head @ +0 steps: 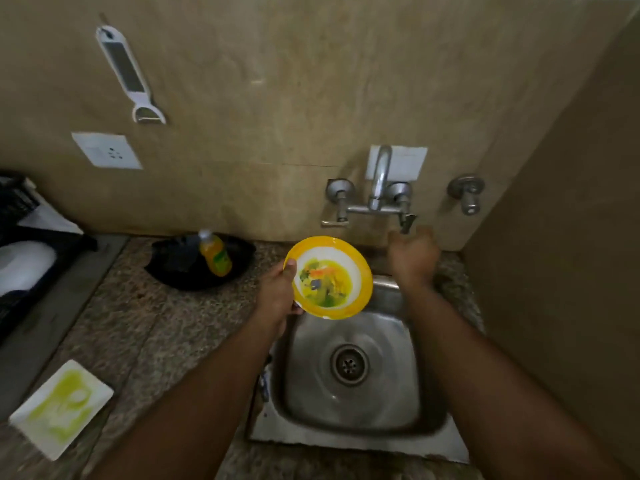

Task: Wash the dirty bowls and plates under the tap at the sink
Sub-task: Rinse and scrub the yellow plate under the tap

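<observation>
Nearest to me, left of the sink (pixel 349 441) on the speckled desk (pixel 166 323), lies a white square plate (pixel 61 408) smeared with green residue, well apart from the basin. My two forearms reach forward over the sink, one on each side of its drain (pixel 349 364).

Over the sink's far left corner, my left hand (pixel 277 294) holds the yellow-rimmed bowl (pixel 329 277) by its left edge, thumb on the rim and fingers curled behind it, so that grip is closed on the bowl. It is tilted up toward me, and its white inside shows yellow, green and orange food stains (plainly unwashed).

Beyond the sink's far right corner, my right hand (pixel 414 256) is up at the right-hand lever of the tap (pixel 375 194). I see only the back of the hand, blurred, with the fingers bent toward the lever (pixel 407 223); whether that grip has closed on it I cannot tell.

Left of the sink and farther back, a black pan (pixel 173 271) sits on the desk against the wall, with a bottle of orange liquid (pixel 214 252) lying in it. Farther left of the sink, at the edge of view, there is a dark rack (pixel 20 216).

On the wall above the sink, the tap's curved spout rises between two valve handles, with another valve (pixel 467 194) to its right. High to the left hang a white socket plate (pixel 105 150) and a white grater-peeler (pixel 130 74).
</observation>
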The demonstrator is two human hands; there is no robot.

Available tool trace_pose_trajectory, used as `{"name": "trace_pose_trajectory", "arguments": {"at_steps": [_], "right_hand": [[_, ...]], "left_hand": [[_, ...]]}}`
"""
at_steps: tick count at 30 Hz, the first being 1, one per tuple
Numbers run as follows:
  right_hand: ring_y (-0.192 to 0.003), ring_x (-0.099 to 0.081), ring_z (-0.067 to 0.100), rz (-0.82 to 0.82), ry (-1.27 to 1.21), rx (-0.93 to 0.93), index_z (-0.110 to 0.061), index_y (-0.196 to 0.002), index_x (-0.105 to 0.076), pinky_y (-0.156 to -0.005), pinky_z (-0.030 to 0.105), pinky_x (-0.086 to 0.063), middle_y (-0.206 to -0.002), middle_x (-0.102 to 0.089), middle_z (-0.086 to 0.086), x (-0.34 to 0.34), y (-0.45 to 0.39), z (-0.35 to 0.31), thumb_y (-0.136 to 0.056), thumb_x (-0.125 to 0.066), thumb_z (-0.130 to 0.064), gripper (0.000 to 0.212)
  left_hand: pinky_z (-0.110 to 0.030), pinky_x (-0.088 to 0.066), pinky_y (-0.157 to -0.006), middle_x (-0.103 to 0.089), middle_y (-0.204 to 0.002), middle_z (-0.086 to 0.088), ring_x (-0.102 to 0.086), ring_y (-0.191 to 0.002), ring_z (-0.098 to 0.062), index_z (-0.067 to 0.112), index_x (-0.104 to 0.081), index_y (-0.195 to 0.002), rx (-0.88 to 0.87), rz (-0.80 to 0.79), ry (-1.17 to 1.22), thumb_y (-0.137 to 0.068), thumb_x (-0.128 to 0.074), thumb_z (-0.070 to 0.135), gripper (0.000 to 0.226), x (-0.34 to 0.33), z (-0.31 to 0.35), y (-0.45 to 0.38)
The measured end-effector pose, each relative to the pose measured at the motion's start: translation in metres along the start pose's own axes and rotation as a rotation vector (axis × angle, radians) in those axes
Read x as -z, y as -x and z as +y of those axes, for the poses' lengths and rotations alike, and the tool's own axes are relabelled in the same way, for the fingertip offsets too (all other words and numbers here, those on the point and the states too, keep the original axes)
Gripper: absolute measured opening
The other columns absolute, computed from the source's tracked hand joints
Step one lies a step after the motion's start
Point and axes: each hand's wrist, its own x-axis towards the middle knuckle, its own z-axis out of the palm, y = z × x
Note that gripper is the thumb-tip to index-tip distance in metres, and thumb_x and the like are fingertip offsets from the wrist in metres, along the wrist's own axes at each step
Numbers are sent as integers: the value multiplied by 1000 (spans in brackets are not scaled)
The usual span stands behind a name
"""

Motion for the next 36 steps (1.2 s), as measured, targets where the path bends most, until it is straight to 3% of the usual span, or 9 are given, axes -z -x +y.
{"name": "trace_pose_trajectory", "arguments": {"at_steps": [6, 11, 14, 22, 25, 28, 30, 32, 36], "right_hand": [[-99, -68, 41, -238, 151, 147, -4, -95, -74, -76, 36, -49, -100, -74, 21, 7, -67, 5, -94, -66, -49, 45], [-76, -73, 37, -338, -228, -129, -9, -78, -74, -69, 52, -62, -79, -75, 15, -6, -80, 25, -81, -69, -52, 44], [-68, -72, 33, -382, -501, -313, -12, -82, -72, -57, 43, -61, -81, -74, 16, -2, -69, 24, -85, -71, -44, 32], [-66, -63, 21, -699, -425, -257, -5, -92, -76, -64, 40, -55, -74, -69, 8, -16, -9, 34, -93, -69, -28, 24], [-69, -61, 18, -669, -475, -245, -10, -87, -77, -66, 28, -49, -75, -71, 4, -26, -3, 31, -93, -68, -9, 11], [-70, -68, 18, -579, -393, -224, -17, -71, -76, -67, 32, -57, -77, -77, 5, -34, 2, 28, -85, -82, -27, 19], [-76, -69, 18, -626, -447, -220, -17, -86, -79, -71, 35, -60, -92, -79, 9, -33, 8, 27, -89, -79, -19, 4], [-78, -69, 15, -791, -565, -274, -12, -112, -75, -66, 29, -59, -99, -77, 6, -30, 8, 29, -95, -65, 0, 22], [-73, -67, 16, -741, -609, -267, -6, -104, -76, -63, 27, -57, -86, -75, 5, -29, 8, 30, -94, -68, -1, 14]], "left_hand": [[-28, -50, -43, -73, -102, -17, -67, -70, -29, 24, -71, -105, -37, 12, -13, -105, -54, 42, 25, -47, 10, 15], [-28, -50, -42, -70, -89, -13, -66, -69, -30, 22, -70, -98, -78, 64, -78, -105, -53, 40, 26, -61, 20, 17], [-26, -48, -39, -69, -85, -12, -65, -68, -29, 16, -73, -105, -131, 80, -70, -105, -53, 35, 27, -60, 22, 17], [-38, -48, -58, -65, -60, -1, -62, -61, -28, 17, -74, -78, -318, 187, -164, -102, -58, 35, 34, -36, 19, 8], [-42, -47, -55, -59, -55, -2, -57, -57, -28, 17, -71, -72, -325, 205, -204, -93, -58, 43, 35, -31, 21, 7], [-56, -54, -59, -63, -64, -9, -62, -63, -37, 19, -71, -78, -326, 215, -247, -82, -56, 57, 41, -29, 21, 5], [-58, -59, -77, -72, -75, -6, -69, -77, -38, 26, -74, -84, -361, 261, -284, -79, -51, 62, 43, -27, 22, 5], [-55, -59, -84, -75, -82, -4, -71, -85, -31, 36, -76, -82, -378, 302, -245, -81, -51, 60, 34, -23, 25, 8], [-58, -60, -84, -77, -87, -4, -73, -88, -31, 39, -78, -88, -353, 281, -185, -83, -55, 57, 29, -22, 21, 12]]}}
